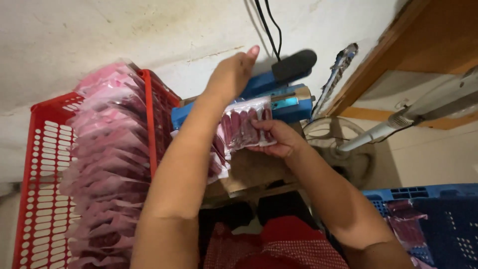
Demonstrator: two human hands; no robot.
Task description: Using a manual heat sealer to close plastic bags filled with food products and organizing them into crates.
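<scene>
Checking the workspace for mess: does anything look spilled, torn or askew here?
Nothing stands out. The right hand holds an intact clear packet at the blue sealer; packets stand in rows in the red basket.

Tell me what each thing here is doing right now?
Left hand: pressing down on the sealer arm.
Right hand: holding the packet.
Packet: clear, full of dark red pieces, top edge at the sealer.
Blue sealer: arm lowered.
Red basket: stacked with filled packets.
Fan: blades hidden; cannot tell if spinning.
</scene>
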